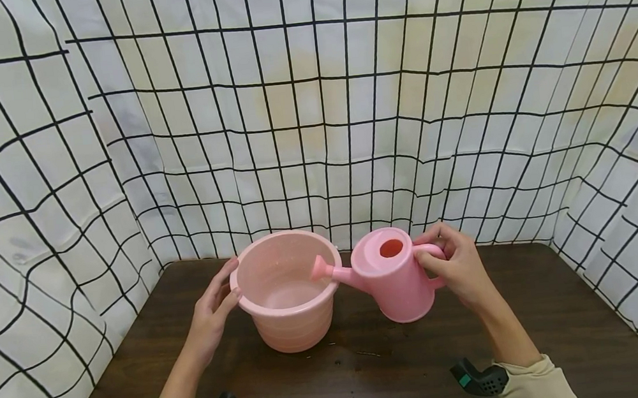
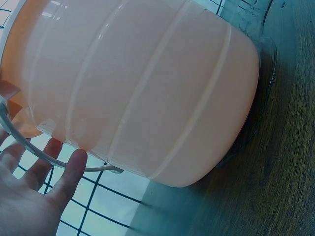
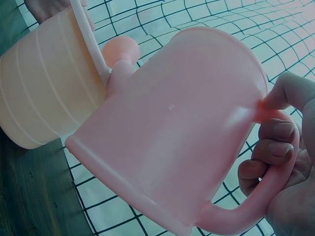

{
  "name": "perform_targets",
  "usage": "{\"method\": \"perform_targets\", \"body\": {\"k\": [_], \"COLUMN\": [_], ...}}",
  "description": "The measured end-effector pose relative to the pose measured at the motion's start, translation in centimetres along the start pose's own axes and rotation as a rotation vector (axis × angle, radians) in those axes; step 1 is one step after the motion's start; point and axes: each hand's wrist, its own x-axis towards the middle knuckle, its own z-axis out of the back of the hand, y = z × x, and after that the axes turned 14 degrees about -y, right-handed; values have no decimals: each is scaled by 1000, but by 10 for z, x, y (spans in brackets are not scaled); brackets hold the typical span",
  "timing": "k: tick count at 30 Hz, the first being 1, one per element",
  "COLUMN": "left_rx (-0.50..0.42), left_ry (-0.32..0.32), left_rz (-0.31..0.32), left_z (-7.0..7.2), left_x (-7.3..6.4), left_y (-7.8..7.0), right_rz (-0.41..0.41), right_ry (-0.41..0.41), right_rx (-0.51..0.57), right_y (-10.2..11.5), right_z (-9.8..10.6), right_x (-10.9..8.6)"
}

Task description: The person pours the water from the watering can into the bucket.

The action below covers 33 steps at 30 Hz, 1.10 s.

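A pink bucket [image 1: 294,329] stands on the table, its inside visible from above. My left hand [image 1: 211,312] rests against the bucket's left side at the rim, fingers fairly straight. In the left wrist view, the bucket's thin bail handle [image 2: 42,156] crosses in front of those fingers. My right hand [image 1: 456,264] grips the handle of a pink watering can [image 1: 399,287], fingers curled through the loop. The can leans slightly left, with its flared spout head [image 1: 321,268] over the bucket's right rim. No water shows coming from the spout.
The dark wooden table [image 1: 371,383] has a few small wet spots in front of the bucket. White cloth walls [image 1: 341,126] with black grid lines enclose the table at the back and both sides. Each wrist carries a black strapped device [image 1: 479,377].
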Motion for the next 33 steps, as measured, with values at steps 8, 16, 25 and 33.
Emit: {"method": "perform_targets", "body": {"k": [8, 16, 25, 33], "left_rx": [3, -6, -19, -18], "left_ry": [0, 2, -1, 0], "left_rz": [-1, -9, -22, -23], "left_z": [0, 0, 0, 0], "left_x": [-1, -1, -1, -1], "left_y": [0, 0, 0, 0], "right_rz": [-14, -6, 1, 23], "right_ry": [3, 6, 16, 17], "right_rx": [0, -8, -11, -6], "right_y": [1, 1, 1, 1], "right_z": [0, 0, 1, 1], "right_x": [0, 0, 0, 1]}}
